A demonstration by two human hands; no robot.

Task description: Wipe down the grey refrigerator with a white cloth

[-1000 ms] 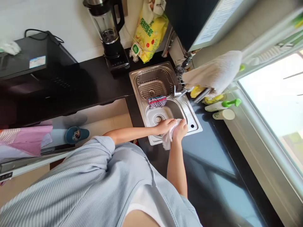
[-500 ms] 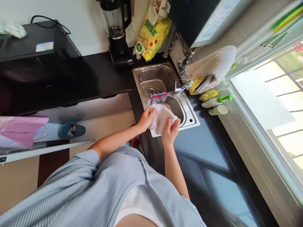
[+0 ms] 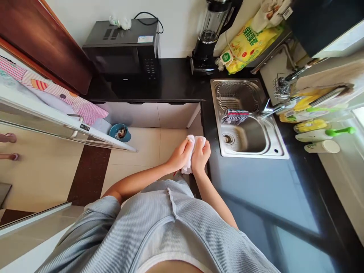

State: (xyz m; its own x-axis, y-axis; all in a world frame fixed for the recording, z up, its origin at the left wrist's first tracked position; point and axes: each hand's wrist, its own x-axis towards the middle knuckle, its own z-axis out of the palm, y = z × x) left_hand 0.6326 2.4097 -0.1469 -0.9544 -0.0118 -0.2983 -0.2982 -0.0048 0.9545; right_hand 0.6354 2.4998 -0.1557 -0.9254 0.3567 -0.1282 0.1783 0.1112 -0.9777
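Observation:
A white cloth (image 3: 187, 165) is bunched up between my two hands, in front of my body and just left of the counter edge. My left hand (image 3: 181, 154) grips its left side, fingers closed round it. On the other side my right hand (image 3: 200, 155) is closed on the same cloth, thumb on top. To the right lies the steel double sink (image 3: 280, 146), with a dark patterned cloth with red stripes (image 3: 236, 116) draped over its divider. The faucet (image 3: 274, 110) stands at the sink's far right side.
A microwave (image 3: 119, 60) and a blender (image 3: 210, 38) stand on the black back counter, with a yellow bag (image 3: 247, 45) beside them. Bottles and a cup (image 3: 322, 146) line the window side. A blue bin (image 3: 121, 132) is on the floor near the open door. Another person's feet (image 3: 11, 146) show at far left.
My hands have moved left, from over the sink's edge to in front of my body. The white cloth, spread out before, is now bunched together. My view has swung left.

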